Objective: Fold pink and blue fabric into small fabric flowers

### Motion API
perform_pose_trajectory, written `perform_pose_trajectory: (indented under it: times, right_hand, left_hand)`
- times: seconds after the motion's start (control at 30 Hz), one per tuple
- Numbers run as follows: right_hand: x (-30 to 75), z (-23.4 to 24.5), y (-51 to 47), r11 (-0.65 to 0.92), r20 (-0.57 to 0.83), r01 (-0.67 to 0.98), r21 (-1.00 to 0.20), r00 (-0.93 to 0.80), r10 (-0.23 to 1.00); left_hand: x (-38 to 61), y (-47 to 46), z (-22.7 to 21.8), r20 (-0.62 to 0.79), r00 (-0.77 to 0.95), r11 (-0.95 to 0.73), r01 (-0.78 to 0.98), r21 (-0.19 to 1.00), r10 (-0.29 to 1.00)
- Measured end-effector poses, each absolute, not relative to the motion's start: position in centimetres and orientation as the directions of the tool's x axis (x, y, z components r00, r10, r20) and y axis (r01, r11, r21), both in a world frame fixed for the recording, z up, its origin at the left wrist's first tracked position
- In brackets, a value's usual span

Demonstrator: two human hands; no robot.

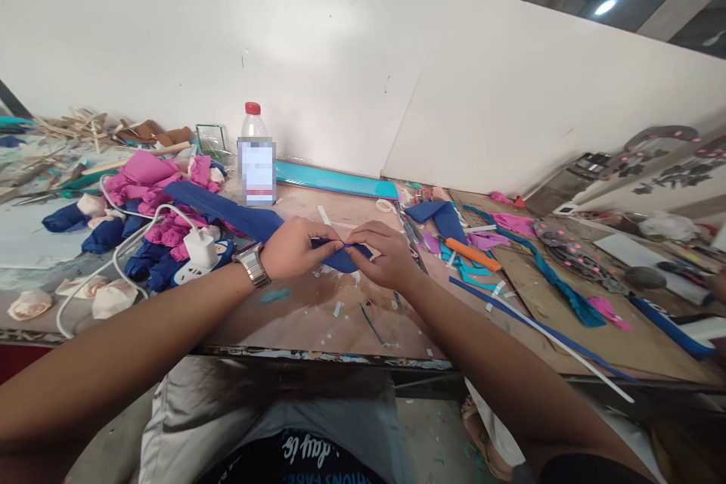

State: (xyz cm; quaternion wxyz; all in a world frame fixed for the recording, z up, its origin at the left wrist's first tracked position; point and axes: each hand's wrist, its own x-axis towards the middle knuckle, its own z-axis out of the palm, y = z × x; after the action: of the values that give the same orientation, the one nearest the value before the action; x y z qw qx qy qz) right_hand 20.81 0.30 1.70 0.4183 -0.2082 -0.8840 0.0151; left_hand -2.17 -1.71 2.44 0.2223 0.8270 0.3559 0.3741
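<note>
Both hands meet over the middle of the table, fingertips almost touching. My left hand (295, 248), with a metal watch (252, 266) on its wrist, pinches a strip of dark blue fabric (227, 212). The strip runs from the pile at the left, under the left hand. My right hand (383, 253) pinches the same strip close by, and a rounded part of it hangs below the fingers. The exact fold between the fingertips is hidden. A short white strip (324, 215) lies just behind the hands.
Pink and blue fabric bundles (150, 193) lie at left with a white charger (200, 248) and its cable. A red-capped bottle (253, 119) stands behind a phone (258, 174). At right are an orange cutter (472, 255), a teal braid (559, 283) and a long white strip (572, 355).
</note>
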Motion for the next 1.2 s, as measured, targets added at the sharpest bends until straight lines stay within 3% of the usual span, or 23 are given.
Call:
perform_pose_trajectory:
  times: [0.23, 0.37, 0.7, 1.07, 1.2]
  right_hand:
    - [20.4, 1.7, -0.2, 0.827, 0.661, 0.383, -0.412, -0.499, 0.56]
    - [20.1, 1.6, -0.3, 0.787, 0.63, 0.42, -0.451, -0.475, 0.615]
    - [20.4, 2.2, -0.3, 0.864, 0.661, 0.385, -0.325, -0.561, 0.498]
    - [19.8, 1.6, -0.3, 0.704, 0.548, 0.418, -0.574, -0.442, 0.71]
    - [19.9, 1.6, -0.3, 0.729, 0.567, 0.394, -0.56, -0.459, 0.684]
  left_hand:
    - [-1.9, -1.8, 2.3, 0.533, 0.484, -0.718, 0.525, 0.457, 0.694]
    - [-1.7, -1.8, 2.1, 0.542, 0.49, -0.721, 0.574, 0.389, 0.683]
    - [-1.8, -1.8, 2.3, 0.5, 0.493, -0.697, 0.585, 0.415, 0.712]
    - [-1.5, -2.1, 2.0, 0.525, 0.499, -0.716, 0.577, 0.392, 0.69]
    - [-1.6, -1.9, 2.1, 0.5, 0.497, -0.701, 0.569, 0.43, 0.71]
